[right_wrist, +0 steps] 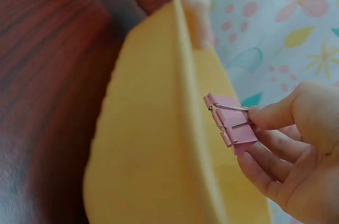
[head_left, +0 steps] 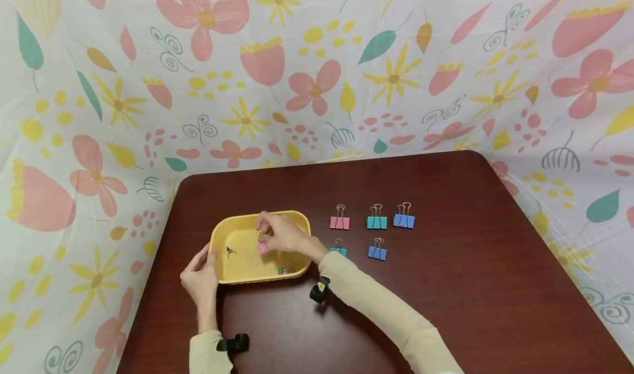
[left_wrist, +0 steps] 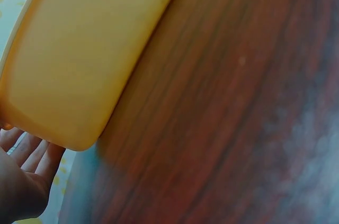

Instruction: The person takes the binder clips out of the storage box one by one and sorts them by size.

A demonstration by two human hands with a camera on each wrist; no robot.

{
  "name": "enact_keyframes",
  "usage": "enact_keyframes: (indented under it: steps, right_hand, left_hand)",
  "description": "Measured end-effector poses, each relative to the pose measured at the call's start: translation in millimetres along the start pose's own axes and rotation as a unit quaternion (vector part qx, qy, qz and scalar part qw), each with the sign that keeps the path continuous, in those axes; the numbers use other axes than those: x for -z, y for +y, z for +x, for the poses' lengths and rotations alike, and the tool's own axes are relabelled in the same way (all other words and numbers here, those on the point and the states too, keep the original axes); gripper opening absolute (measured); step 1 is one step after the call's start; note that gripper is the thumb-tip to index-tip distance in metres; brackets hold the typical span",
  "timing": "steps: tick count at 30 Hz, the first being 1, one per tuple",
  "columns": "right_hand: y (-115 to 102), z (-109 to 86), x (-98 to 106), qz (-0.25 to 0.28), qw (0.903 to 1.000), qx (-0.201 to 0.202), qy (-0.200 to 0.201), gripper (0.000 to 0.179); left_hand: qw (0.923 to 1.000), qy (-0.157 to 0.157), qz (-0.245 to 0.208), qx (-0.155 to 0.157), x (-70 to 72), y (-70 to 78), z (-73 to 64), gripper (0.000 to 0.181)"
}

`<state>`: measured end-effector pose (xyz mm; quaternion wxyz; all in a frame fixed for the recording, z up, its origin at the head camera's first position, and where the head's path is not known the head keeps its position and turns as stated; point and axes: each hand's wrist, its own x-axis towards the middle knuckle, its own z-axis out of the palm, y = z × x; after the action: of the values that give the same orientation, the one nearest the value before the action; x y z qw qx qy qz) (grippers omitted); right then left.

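Note:
My right hand [head_left: 283, 234] is over the inside of a yellow plastic basket [head_left: 218, 275]. Between thumb and fingers it pinches a pink binder clip [right_wrist: 235, 123] by its wire handles; whether a second clip is stacked there I cannot tell. My left hand [head_left: 202, 278] grips the basket's left end, thumb at the rim and fingers along the outside wall. In the left wrist view its fingers [left_wrist: 32, 155] partly disappear behind the basket. Inside lie a small dark clip-like item [head_left: 230, 251] and some small greenish items [head_left: 282, 270], too small to make out.
Right of the basket, binder clips stand in two rows: pink [head_left: 339, 223], teal [head_left: 377, 222] and blue [head_left: 404, 220] behind, teal [head_left: 339, 251] and blue [head_left: 377, 252] in front. The right forearm partly covers the front teal clip. A flowered cloth [head_left: 317, 88] hangs behind the brown table [head_left: 446, 286].

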<state>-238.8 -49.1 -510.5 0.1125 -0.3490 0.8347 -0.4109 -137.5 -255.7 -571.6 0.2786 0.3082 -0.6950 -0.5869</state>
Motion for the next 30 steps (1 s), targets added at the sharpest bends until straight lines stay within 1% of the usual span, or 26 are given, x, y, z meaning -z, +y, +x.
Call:
enact_keyframes:
  steps: [4, 8, 13, 18, 23, 30]
  right_hand:
    - [4, -9.5, 16, 0.030, 0.9992, -0.001, 0.027, 0.010]
    - [7, -19.6, 31, 0.042, 0.9980, 0.004, 0.047, 0.003]
    - [8, -32.3, 48, 0.042, 0.9966, 0.004, 0.071, 0.004]
    - [8, -42.0, 64, 0.058, 0.9945, -0.002, 0.087, 0.007]
    - [13, -52.7, 75, 0.046, 0.9942, -0.002, 0.098, 0.008]
    - [20, -74.4, 93, 0.028, 0.9923, -0.019, 0.119, 0.007]
  left_hand:
    - [1.0000, -0.002, 0.002, 0.001, 0.6, -1.2, -0.4, 0.026]
    - [1.0000, -0.005, 0.007, 0.000, 1.6, -1.1, -1.0, 0.027]
    - [0.9999, -0.009, 0.004, 0.002, 2.5, 1.3, -3.5, 0.028]
    - [1.0000, -0.005, 0.000, 0.003, 3.9, 1.6, -5.8, 0.026]
    - [1.0000, -0.003, 0.001, 0.002, 3.9, 0.1, -5.8, 0.026]
    - [0.9999, -0.002, 0.011, -0.004, 1.4, -0.1, -4.5, 0.027]
